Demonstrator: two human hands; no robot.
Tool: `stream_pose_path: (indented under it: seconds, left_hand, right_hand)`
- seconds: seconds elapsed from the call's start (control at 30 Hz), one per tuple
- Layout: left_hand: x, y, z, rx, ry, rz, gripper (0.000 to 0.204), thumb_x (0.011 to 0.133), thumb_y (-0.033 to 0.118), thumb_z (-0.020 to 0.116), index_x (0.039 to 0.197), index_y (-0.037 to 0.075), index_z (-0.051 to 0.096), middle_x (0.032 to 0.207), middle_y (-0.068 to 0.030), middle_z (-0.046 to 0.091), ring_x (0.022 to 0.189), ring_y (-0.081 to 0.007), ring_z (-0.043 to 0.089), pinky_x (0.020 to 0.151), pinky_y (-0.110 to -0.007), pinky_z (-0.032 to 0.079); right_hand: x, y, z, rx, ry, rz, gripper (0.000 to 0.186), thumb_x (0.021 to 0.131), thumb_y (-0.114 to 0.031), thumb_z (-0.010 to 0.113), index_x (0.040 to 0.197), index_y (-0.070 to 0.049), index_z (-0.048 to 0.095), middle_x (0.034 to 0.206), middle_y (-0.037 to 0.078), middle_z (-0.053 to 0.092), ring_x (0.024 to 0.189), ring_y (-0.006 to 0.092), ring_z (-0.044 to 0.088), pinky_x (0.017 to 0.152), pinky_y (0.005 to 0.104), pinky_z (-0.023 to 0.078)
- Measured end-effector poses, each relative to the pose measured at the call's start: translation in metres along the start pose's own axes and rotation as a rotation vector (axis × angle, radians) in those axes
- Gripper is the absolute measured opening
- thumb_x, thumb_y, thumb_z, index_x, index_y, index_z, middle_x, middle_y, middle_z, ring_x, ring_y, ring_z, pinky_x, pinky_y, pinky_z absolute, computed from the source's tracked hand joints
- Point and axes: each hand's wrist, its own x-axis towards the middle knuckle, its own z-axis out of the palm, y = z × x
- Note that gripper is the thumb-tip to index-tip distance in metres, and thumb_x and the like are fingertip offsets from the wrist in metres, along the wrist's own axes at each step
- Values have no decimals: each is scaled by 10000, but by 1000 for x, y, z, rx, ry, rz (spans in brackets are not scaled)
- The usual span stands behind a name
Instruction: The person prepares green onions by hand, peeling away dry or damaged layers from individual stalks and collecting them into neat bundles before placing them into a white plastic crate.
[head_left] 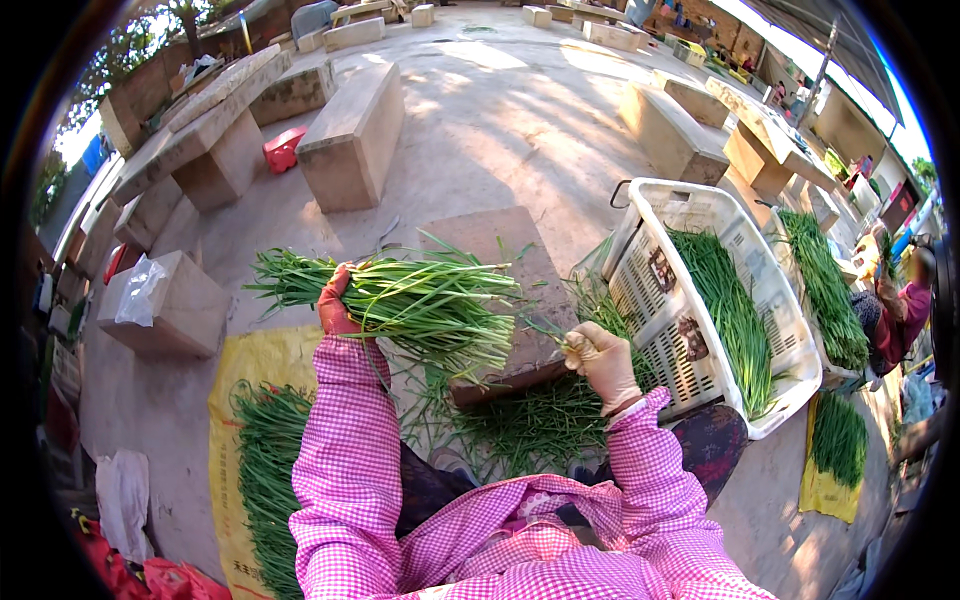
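In my left hand (338,303), wearing a reddish-orange glove, is a thick bunch of garlic chives (435,310). Its leafy tips point left and its pale stem ends fan out to the right. My right hand (603,364), in a pale glove, is closed to the right of those stem ends, with a few loose chive leaves (545,328) sticking out from its fingertips. Below the bunch stands a low brown slab (500,232), partly hidden. Loose green trimmings (530,430) cover the ground around the slab's near end.
At my right stands a white plastic crate (640,225) with chives inside. More chives (270,490) lie on a yellow sack (228,400) at my left. Stone benches (350,140) line both sides ahead. A co-worker (908,310) sits far right beside another filled crate.
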Motion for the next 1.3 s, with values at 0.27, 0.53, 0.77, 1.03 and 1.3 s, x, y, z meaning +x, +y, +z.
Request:
stream_pose_path:
  seconds: [0.27,0.53,0.77,1.03,1.3]
  left_hand:
    - [-4,-6,1,115,-74,3,121,842,130,594,914,32,594,925,-161,664,835,-311,643,761,-465,545]
    - [-8,4,14,74,-86,42,141,886,180,595,949,55,569,926,-98,638,853,-247,622,795,-411,529]
    - [-22,-11,30,140,-216,45,135,853,129,641,931,63,553,882,-72,598,856,-205,594,808,-361,499]
    - [-27,1,38,77,-221,57,147,844,84,641,943,44,541,850,-61,586,856,-206,585,816,-360,502]
    - [-30,-12,39,300,-165,-10,130,859,128,623,929,49,545,865,-81,606,832,-203,595,780,-362,514]
  right_hand:
    - [8,-26,38,4,-22,-372,314,809,-234,700,1089,-99,654,946,68,670,816,179,655,748,318,510]
    - [16,74,-29,-447,134,50,172,868,-209,638,1018,-131,667,872,55,693,782,176,664,715,284,513]
    - [20,-40,48,436,-234,-131,214,891,-139,630,1073,-28,650,950,6,645,887,101,571,812,245,460]
    - [7,45,-19,-626,-370,-21,259,857,-220,662,1071,-74,661,932,84,683,855,200,657,762,288,511]
    - [12,-32,54,-89,-258,-667,268,780,-163,708,1027,-87,640,974,49,653,902,226,607,836,353,460]
